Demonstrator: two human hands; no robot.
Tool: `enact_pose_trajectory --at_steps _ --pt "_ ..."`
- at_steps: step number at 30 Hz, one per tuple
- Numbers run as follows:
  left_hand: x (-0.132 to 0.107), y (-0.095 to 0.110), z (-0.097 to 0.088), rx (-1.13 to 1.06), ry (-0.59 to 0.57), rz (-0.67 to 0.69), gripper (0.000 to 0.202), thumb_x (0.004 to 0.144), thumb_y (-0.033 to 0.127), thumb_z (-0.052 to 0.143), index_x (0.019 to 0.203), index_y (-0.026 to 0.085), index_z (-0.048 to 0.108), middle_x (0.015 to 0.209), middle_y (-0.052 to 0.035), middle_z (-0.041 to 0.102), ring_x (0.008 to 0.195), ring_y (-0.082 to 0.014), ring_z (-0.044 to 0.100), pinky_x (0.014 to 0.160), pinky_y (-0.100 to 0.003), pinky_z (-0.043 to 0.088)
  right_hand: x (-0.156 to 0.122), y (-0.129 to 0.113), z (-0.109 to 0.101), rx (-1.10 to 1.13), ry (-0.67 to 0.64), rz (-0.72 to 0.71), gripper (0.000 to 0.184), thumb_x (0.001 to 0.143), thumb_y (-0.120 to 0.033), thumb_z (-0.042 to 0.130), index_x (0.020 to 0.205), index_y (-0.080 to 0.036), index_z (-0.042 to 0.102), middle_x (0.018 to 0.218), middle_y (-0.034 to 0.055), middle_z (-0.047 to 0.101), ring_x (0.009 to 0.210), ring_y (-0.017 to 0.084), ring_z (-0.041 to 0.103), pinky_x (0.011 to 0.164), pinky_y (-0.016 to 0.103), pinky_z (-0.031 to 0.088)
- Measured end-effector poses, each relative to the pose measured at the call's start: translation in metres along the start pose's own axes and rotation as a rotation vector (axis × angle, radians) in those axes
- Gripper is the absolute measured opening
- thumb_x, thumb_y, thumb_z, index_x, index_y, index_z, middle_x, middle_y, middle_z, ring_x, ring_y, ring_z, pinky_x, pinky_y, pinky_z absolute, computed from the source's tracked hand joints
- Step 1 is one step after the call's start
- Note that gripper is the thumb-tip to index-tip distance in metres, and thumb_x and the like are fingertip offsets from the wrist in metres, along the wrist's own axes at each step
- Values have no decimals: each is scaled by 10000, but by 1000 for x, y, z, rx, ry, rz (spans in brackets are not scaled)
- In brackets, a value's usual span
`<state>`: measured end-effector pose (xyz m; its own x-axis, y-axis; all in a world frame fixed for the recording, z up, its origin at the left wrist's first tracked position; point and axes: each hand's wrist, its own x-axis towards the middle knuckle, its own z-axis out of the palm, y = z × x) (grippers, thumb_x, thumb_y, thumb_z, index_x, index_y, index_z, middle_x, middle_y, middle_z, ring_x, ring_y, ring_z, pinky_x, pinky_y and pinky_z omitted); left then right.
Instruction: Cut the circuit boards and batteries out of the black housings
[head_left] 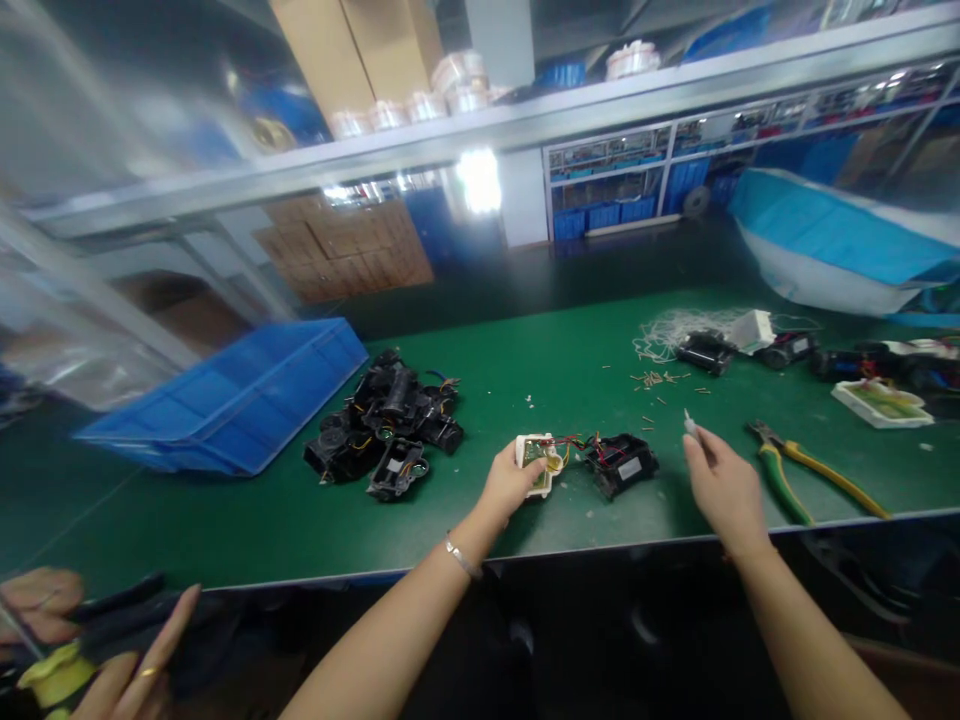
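Note:
My left hand (510,480) grips a white plastic housing with a green circuit board (537,462) in it, thumb on the board. Red, yellow and dark wires (576,443) run from it to a black plastic housing (621,466) with a white label, lying on the bench to the right. Closed around a small, whitish, pointed piece (689,424), my right hand (721,490) is held over the bench; the exact kind of piece is unclear. Cutting pliers (814,470) with green and yellow handles lie to its right. Several screws (656,379) are scattered beyond the black housing.
A blue bin (225,395) and a pile of black housings (390,420) are at left. White cords (667,335), more housings and another board in a white shell (883,402) lie at right. Another person's hands (127,670), with a yellow-handled tool, show at lower left.

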<state>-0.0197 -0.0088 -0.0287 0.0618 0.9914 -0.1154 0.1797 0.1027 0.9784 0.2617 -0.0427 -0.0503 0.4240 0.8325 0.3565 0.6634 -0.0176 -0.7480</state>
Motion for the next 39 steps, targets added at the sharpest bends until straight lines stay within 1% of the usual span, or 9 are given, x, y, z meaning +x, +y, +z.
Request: enact_pose_trajectory --at_steps 4,7,12,15,22,28,31,35,39 --pt "-1 -2 -1 -140 -74 -59 470 698 298 696 1129 179 551 1004 -73 679 785 -195 664 673 -305 532 31 31 -12 -443 -13 -151 471 883 -364 416 1248 -98 551 1098 191 585 961 309 561 822 420 444" --pt "-1 -5 -2 -120 -47 -51 444 711 312 685 1114 177 556 1008 -80 677 790 -199 665 684 -314 531 29 22 -14 -480 51 -199 487 879 -416 439 1231 -103 560 1158 206 561 1079 344 508 903 457 397" --pt "-3 -1 -2 15 -60 43 400 764 349 630 1118 169 577 1038 -85 671 868 -200 647 763 -318 510 17 -20 0 -123 -396 62 588 864 -626 370 1169 -178 600 650 65 643 688 257 634 698 376 479" --pt "-7 4 -4 106 -87 79 367 782 378 605 1085 170 606 1018 -75 677 881 -197 636 790 -314 496 13 -35 11 36 -458 185 665 785 -639 511 1217 -138 570 480 23 576 575 257 630 641 376 491" --pt "-14 11 -9 135 -161 134 396 781 379 607 1124 181 590 1019 -69 674 897 -201 631 793 -311 488 3 -38 20 469 -587 383 485 762 -400 615 1169 -142 561 865 100 699 611 208 680 526 318 562" --pt "-25 24 -2 90 -311 183 392 779 353 623 1138 199 589 1049 -56 669 918 -183 632 822 -290 485 -15 -31 42 576 -472 337 373 756 -286 558 1100 -150 607 965 93 686 762 223 681 619 346 583" --pt "-24 25 -8 154 -273 217 388 789 363 610 1137 195 584 1036 -57 672 916 -187 635 820 -297 492 -16 -24 45 562 -343 285 371 745 -281 561 1086 -149 627 1015 91 673 880 245 657 767 405 559" --pt "-19 19 -21 408 -187 217 339 777 383 612 1063 201 617 974 -58 686 874 -213 644 805 -343 505 -10 -23 35 496 -102 214 438 746 -292 592 1161 -155 588 1194 105 581 1131 251 532 1043 449 365" --pt "-28 28 -24 666 -231 378 515 708 297 674 1208 248 562 1271 -80 562 1189 -272 501 1038 -450 362 -7 -45 28 503 33 63 415 796 -295 565 1197 -190 558 1251 106 506 1094 217 551 1005 398 416"
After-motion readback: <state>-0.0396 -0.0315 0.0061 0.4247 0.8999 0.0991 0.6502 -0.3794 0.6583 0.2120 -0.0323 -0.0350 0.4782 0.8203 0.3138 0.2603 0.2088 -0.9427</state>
